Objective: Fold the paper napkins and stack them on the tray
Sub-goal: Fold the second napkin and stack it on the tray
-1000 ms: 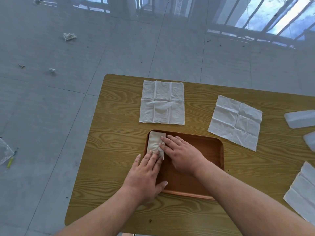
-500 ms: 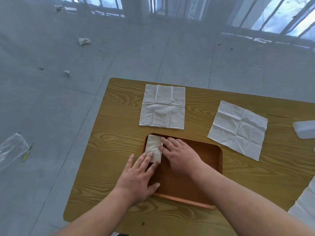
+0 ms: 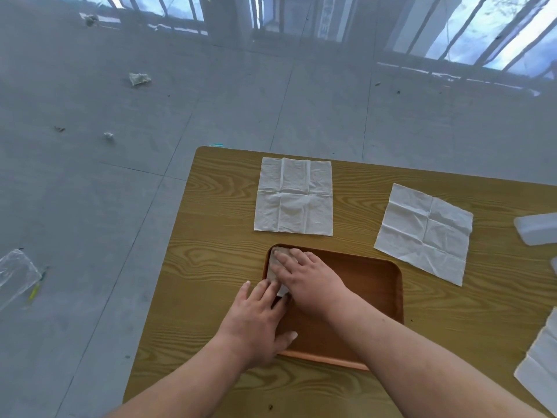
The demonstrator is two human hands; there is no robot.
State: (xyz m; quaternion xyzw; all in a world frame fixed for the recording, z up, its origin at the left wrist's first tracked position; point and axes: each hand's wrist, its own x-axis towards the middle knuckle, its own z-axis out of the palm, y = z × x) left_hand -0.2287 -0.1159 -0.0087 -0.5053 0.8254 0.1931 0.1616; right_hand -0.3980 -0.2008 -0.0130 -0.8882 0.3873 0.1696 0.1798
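Napkin seemingly further under hands

On one worktop: one folded napkin, three open napkins, one tray and two plastic containers.

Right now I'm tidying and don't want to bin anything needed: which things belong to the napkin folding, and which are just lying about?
Job: tray; folded napkin in its far-left corner under the right hand, left hand at its near end; open on the table: middle napkin, right napkin, edge napkin.
Lying about: plastic container at the table's right edge; crumpled paper and plastic bag on the floor.
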